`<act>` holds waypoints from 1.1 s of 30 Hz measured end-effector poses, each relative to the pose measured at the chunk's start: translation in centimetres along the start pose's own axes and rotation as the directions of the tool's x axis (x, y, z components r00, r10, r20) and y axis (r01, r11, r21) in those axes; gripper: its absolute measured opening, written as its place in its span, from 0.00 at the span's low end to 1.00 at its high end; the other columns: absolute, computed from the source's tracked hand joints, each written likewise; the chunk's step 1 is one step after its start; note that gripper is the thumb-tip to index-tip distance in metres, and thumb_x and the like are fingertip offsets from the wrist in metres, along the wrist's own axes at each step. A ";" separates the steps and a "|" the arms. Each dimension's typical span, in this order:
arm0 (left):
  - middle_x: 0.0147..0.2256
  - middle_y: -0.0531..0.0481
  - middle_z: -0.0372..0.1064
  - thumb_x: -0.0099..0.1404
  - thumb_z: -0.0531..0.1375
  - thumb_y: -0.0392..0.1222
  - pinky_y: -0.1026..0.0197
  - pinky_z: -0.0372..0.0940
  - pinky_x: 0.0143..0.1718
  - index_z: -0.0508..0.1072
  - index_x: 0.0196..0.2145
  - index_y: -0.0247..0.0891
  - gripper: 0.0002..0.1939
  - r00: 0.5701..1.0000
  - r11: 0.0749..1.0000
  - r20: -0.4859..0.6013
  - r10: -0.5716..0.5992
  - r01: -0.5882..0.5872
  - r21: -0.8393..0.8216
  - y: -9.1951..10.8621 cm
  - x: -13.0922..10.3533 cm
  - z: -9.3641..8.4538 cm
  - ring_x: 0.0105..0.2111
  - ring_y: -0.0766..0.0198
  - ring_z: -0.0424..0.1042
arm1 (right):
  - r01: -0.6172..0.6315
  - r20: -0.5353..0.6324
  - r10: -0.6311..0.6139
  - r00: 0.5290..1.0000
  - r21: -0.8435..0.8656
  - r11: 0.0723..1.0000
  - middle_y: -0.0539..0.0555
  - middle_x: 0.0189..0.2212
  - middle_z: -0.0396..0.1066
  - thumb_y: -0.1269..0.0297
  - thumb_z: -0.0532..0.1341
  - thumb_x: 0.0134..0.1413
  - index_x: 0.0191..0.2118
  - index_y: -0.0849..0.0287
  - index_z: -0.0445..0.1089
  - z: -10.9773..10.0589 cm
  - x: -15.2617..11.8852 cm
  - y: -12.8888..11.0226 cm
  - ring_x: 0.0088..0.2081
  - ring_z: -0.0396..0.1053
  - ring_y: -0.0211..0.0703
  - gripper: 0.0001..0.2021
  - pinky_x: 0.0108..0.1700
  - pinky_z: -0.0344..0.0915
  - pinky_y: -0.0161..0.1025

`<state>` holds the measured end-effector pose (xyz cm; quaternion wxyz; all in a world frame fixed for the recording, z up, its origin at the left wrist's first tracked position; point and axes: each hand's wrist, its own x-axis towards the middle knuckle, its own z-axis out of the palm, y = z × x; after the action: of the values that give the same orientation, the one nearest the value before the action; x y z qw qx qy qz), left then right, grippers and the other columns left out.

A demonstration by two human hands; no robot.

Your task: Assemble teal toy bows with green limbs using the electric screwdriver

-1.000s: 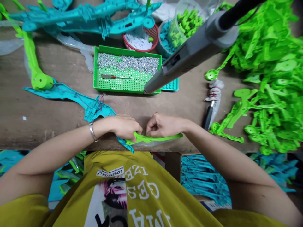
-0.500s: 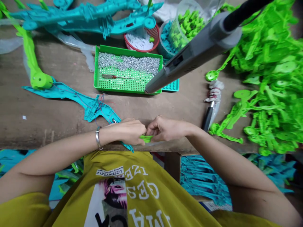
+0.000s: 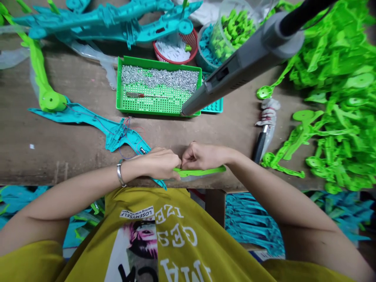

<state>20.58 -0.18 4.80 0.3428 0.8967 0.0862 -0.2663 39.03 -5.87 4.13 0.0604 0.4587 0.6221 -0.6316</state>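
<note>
Near the table's front edge, my left hand (image 3: 166, 162) is closed on one end of a long green plastic part (image 3: 202, 171). Its wrist wears a silver bracelet. Right beside it, my right hand (image 3: 199, 156) is curled with its fingers pressed together, just above the green part; what its fingers hold is hidden. A turquoise plastic shell (image 3: 96, 119) with thin red and blue wires lies to the left and passes under my left hand. A round green housing (image 3: 53, 101) rests on the shell's far left end.
A green tray (image 3: 149, 105) holds small screws and a screwdriver (image 3: 136, 95). Above its right corner hangs a grey power tool (image 3: 235, 68). Green parts (image 3: 346, 117) are heaped at the right, near a black-handled tool (image 3: 260, 145). Turquoise parts (image 3: 117, 23) lie at the back.
My right hand has shifted up and its fingers have curled tighter. More of the green part now shows below it, reaching right to the wrist. My left hand has hardly moved.
</note>
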 end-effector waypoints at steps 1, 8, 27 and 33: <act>0.38 0.40 0.79 0.66 0.59 0.58 0.59 0.64 0.34 0.78 0.39 0.37 0.20 1.000 1.000 0.000 0.001 -0.001 -0.001 0.0 0.0 0.1 0.38 0.51 0.78 | 0.000 0.005 0.000 1.000 0.000 1.000 0.46 0.19 0.62 0.65 0.58 0.49 0.29 0.64 0.76 0.0 0.0 0.0 0.23 0.54 0.31 0.10 0.26 0.54 0.31; 0.36 0.42 0.79 0.66 0.59 0.59 0.59 0.63 0.34 0.78 0.39 0.38 0.21 1.000 0.999 0.002 0.011 -0.011 -0.033 0.0 0.0 0.2 0.38 0.52 0.78 | -0.091 0.058 0.089 0.994 0.034 0.995 0.45 0.18 0.64 0.69 0.59 0.41 0.27 0.63 0.75 -0.5 0.6 -0.9 0.22 0.56 0.30 0.07 0.25 0.54 0.31; 0.29 0.49 0.77 0.63 0.60 0.57 0.61 0.53 0.28 0.79 0.33 0.44 0.15 0.998 0.985 -0.039 -0.040 0.032 -0.169 0.0 0.0 0.4 0.32 0.58 0.75 | -0.006 -0.010 0.008 1.000 0.164 0.986 0.51 0.26 0.74 0.61 0.60 0.50 0.36 0.64 0.78 0.2 -1.0 0.8 0.27 0.64 0.33 0.14 0.30 0.61 0.31; 0.27 0.50 0.74 0.64 0.59 0.56 0.61 0.52 0.27 0.78 0.33 0.42 0.16 0.997 0.984 -0.071 -0.010 -0.003 -0.180 -0.4 0.1 0.7 0.31 0.59 0.74 | -0.066 -0.073 0.082 0.994 0.198 0.978 0.52 0.28 0.77 0.55 0.66 0.49 0.41 0.62 0.79 1.7 -2.7 0.6 0.28 0.67 0.35 0.17 0.31 0.62 0.33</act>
<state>20.25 -0.36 4.02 0.4188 0.8708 0.1239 -0.2258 40.13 -8.73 5.08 0.0135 0.5103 0.5417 -0.6678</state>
